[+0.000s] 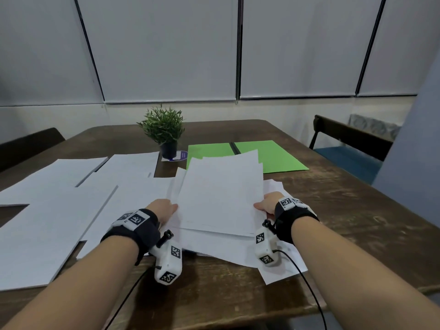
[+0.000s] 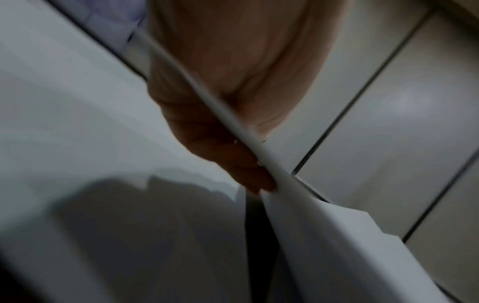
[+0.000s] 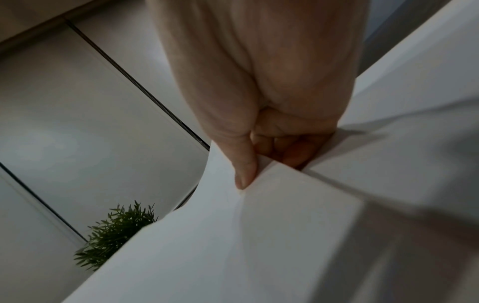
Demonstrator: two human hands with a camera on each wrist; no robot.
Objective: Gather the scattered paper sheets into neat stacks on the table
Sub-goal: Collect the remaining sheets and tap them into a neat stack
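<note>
A loose bundle of white paper sheets (image 1: 220, 194) is tilted up off the table in front of me, its far edges uneven. My left hand (image 1: 164, 209) grips the bundle's left edge, fingers under the paper (image 2: 261, 155). At the right edge my right hand (image 1: 267, 203) pinches the sheets (image 3: 259, 225), thumb on top and fingers curled beneath. More white sheets (image 1: 238, 248) lie under the bundle. Other sheets (image 1: 54, 203) are spread across the table's left half.
A small potted plant (image 1: 164, 129) stands at the table's middle back, also in the right wrist view as the plant (image 3: 114, 235). A green open folder (image 1: 269, 154) lies behind the bundle. Chairs stand at the left (image 1: 28, 144) and right (image 1: 350, 139). Bare brown table (image 1: 357, 210) stretches to the right.
</note>
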